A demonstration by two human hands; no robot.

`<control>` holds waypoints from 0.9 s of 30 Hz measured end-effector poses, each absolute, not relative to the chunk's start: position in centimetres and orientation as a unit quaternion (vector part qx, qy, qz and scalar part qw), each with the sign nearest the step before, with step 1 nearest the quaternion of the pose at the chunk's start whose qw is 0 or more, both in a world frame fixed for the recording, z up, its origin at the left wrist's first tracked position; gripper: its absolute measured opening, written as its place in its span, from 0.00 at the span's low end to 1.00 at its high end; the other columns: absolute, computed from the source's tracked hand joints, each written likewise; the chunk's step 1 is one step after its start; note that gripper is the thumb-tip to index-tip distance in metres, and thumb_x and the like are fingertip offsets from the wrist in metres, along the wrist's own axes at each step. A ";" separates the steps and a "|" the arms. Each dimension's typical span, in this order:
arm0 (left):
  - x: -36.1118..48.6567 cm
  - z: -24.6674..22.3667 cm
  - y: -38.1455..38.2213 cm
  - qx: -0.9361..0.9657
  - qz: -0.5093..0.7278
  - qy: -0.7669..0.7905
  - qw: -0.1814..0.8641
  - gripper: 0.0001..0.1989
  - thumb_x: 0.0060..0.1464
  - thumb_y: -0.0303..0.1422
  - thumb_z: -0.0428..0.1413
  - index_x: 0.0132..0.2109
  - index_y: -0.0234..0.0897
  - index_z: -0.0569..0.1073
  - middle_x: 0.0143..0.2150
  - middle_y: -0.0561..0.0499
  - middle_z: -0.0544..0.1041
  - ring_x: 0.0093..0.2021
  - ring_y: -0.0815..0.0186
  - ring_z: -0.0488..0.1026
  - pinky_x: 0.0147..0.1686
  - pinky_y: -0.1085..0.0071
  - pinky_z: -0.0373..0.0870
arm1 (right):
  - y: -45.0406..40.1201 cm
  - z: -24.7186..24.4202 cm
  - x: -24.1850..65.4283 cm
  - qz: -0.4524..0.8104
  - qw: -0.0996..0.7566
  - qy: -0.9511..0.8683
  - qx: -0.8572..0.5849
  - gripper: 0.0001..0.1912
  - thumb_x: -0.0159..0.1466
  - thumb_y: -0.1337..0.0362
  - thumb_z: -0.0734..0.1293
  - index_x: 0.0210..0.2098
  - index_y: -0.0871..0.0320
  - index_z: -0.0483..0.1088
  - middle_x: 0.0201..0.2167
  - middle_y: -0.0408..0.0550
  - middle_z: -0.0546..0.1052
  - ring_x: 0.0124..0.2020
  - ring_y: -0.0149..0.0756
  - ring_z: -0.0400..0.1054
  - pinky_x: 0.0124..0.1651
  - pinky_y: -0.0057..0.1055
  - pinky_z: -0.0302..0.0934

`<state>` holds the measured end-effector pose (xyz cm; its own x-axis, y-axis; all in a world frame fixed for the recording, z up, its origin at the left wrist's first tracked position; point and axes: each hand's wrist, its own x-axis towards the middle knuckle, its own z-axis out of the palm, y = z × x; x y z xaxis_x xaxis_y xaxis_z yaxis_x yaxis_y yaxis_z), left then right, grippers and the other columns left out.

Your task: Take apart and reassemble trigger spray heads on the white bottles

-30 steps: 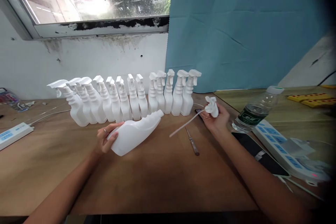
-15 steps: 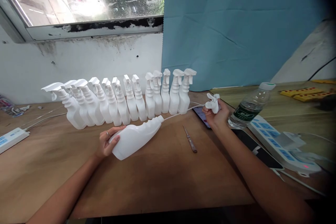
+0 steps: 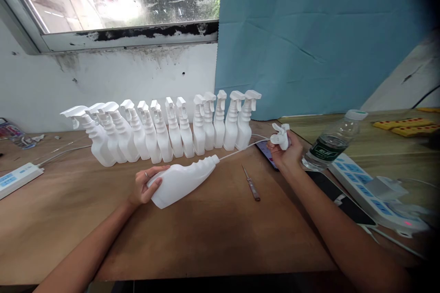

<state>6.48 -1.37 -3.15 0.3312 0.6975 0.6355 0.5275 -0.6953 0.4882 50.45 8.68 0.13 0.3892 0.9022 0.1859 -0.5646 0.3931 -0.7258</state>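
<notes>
Just in front of the row of white spray bottles (image 3: 174,132), a plain white bottle (image 3: 184,181) is held tilted in the left hand (image 3: 146,187), whose fingers curl around its base. Its walls are opaque, so I can't tell what it holds. To the right of the row, the right hand (image 3: 288,153) pinches a spray head (image 3: 281,137), fingers bent close together; the thin tube (image 3: 240,149) reaches the bottle's mouth, how far in I can't tell. Before the row's right end lies a screwdriver (image 3: 253,187). Farther right of the row stands a clear water bottle (image 3: 340,132), partly filled with clear liquid, its dark green label (image 3: 326,148) bearing white characters too small to read.
</notes>
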 end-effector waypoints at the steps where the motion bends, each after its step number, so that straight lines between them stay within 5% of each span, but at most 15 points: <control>1: 6.6 -3.2 -1.4 0.812 0.437 0.375 0.098 0.17 0.61 0.38 0.48 0.51 0.38 0.74 0.39 0.45 0.81 0.27 0.64 0.75 0.26 0.69 0.70 | 8.5 0.0 49.8 0.471 0.773 -0.307 -0.292 0.08 0.60 0.59 0.64 0.28 0.56 0.65 0.19 0.39 0.68 0.15 0.26 0.58 0.16 0.25 0.53; 7: 7.6 -3.2 -1.9 0.817 0.440 0.357 0.108 0.16 0.61 0.35 0.49 0.53 0.37 0.73 0.39 0.47 0.81 0.25 0.67 0.72 0.24 0.72 0.67 | 5.3 -0.5 43.5 0.489 0.673 -0.444 -0.332 0.16 0.56 0.52 0.72 0.37 0.56 0.72 0.29 0.43 0.74 0.22 0.30 0.64 0.18 0.26 0.59; 14: 10.2 -5.1 -1.9 0.804 0.440 0.373 0.143 0.23 0.58 0.36 0.55 0.59 0.40 0.64 0.55 0.43 0.74 0.50 0.57 0.75 0.46 0.66 0.72 | 3.8 2.4 39.4 0.460 0.630 -0.542 -0.312 0.16 0.58 0.51 0.70 0.42 0.52 0.74 0.28 0.42 0.73 0.23 0.29 0.63 0.19 0.24 0.58; 22: 15.7 -6.1 -0.2 0.762 0.431 0.359 0.324 0.31 0.54 0.40 0.60 0.60 0.39 0.58 0.56 0.40 0.71 0.55 0.54 0.69 0.54 0.58 0.67 | 3.6 9.4 37.3 0.350 0.617 -0.648 -0.278 0.11 0.54 0.56 0.74 0.28 0.57 0.74 0.24 0.39 0.68 0.24 0.25 0.61 0.24 0.22 0.55; 27: 17.1 -5.6 0.4 0.745 0.434 0.336 0.379 0.30 0.51 0.41 0.63 0.57 0.40 0.61 0.54 0.42 0.70 0.55 0.54 0.68 0.55 0.56 0.65 | 2.1 9.7 35.1 0.464 0.551 -0.636 -0.278 0.16 0.54 0.53 0.73 0.28 0.59 0.69 0.22 0.41 0.72 0.23 0.30 0.66 0.27 0.27 0.61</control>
<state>17.09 0.40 -5.58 0.3985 0.8293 0.3916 0.1718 -0.4869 0.8564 35.07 2.14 9.65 -0.2381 0.8643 0.4430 -0.1579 0.4156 -0.8957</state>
